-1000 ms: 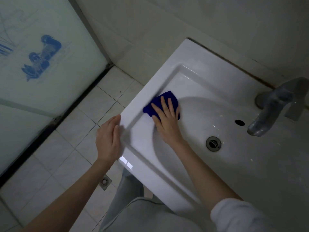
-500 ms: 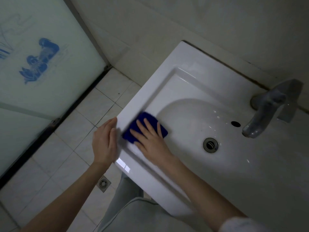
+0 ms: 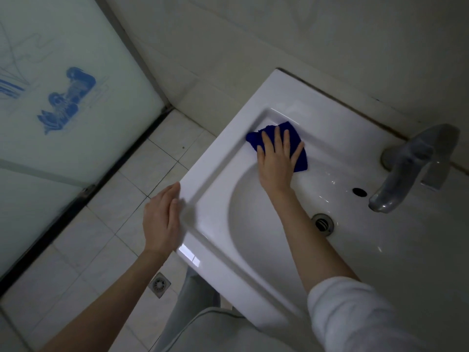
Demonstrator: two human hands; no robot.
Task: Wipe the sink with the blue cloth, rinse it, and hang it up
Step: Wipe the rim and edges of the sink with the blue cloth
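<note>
The white sink (image 3: pixel 218 265) fills the right half of the view. A folded blue cloth (image 3: pixel 299 158) lies on the flat inner ledge near the sink's far left corner. My right hand (image 3: pixel 276 158) presses flat on the cloth with straight, spread fingers, covering most of it. My left hand (image 3: pixel 162 219) rests with straight fingers against the sink's left outer edge, just beside the rim. The basin's drain (image 3: pixel 322 222) and overflow hole (image 3: pixel 359 191) sit to the right of my right forearm.
A grey metal faucet (image 3: pixel 406 168) stands at the sink's back right, its spout over the basin. The tiled wall runs behind the sink. A frosted glass door (image 3: pixel 63 102) with a blue print is at left. A floor drain (image 3: pixel 159 284) sits in the tiled floor below.
My right hand slid the cloth from the sink's near left edge to the far left corner ledge. My left hand stayed on the left rim.
</note>
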